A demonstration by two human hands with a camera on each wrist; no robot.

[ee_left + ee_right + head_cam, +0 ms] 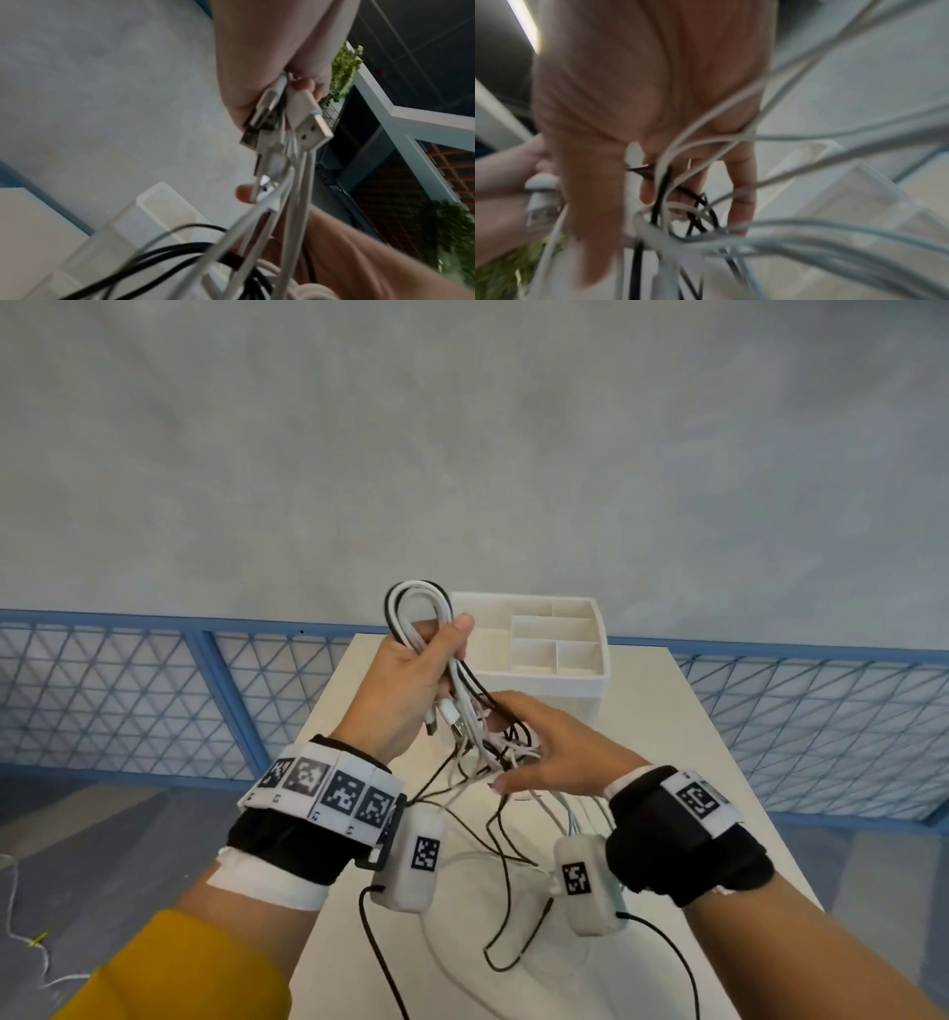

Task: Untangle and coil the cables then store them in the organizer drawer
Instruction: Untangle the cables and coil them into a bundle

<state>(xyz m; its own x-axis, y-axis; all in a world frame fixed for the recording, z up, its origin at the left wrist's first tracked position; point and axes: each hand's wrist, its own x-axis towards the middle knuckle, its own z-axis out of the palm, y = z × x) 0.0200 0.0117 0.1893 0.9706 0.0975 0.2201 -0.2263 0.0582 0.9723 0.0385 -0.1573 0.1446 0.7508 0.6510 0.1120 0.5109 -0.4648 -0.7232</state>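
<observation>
Your left hand (411, 683) has its fingers (458, 629) curled round a folded bunch of white and black cables (418, 608), their USB plugs (312, 132) hanging just below your grip. Your right hand (557, 752) sits lower with its fingers (741, 194) loosely hooked into the tangle (506, 742), loose strands trailing down onto the surface (662, 726). The white organizer (552, 654) stands just beyond your fingertips.

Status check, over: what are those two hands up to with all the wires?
Left hand grips looped cables. Right hand fingers in the tangle, grip unclear. Organizer behind on table, nothing stored in top compartments.
</observation>
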